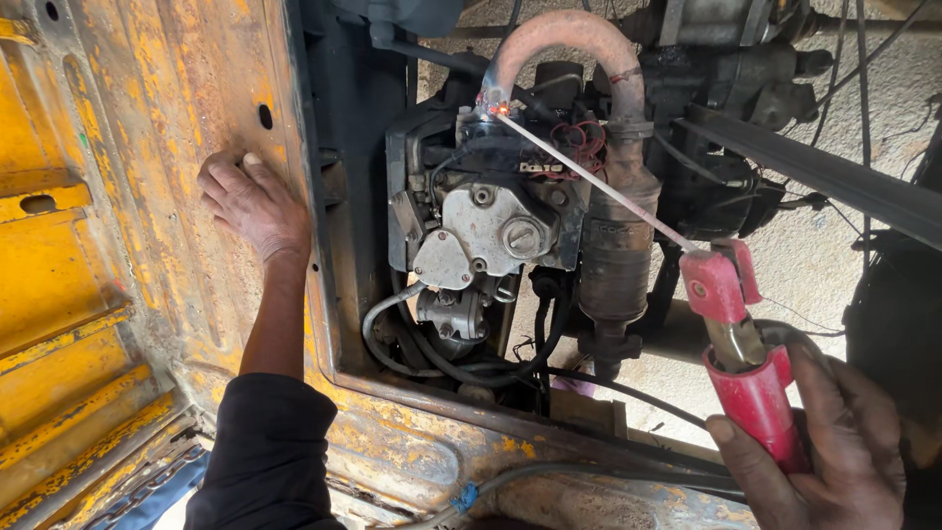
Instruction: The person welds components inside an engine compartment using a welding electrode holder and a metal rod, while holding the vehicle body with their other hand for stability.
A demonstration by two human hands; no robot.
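The right hand (pixel 819 442) has its grip wrapped tight round the red welding electrode holder (pixel 741 344). Up and away from it, the thin rod (pixel 589 177) glows against the rusty curved pipe (pixel 579 39); the joint looks unfinished. Farther left, the left hand (pixel 250 201) lies spread on the worn yellow metal panel (pixel 147 118).

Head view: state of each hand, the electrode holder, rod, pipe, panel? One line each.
left hand: flat, pressed on the panel
right hand: closed on the electrode holder
electrode holder: red, clamped on the rod
welding rod: tip glowing at the pipe
bent pipe: rusty, curved
yellow panel: paint worn, rusted
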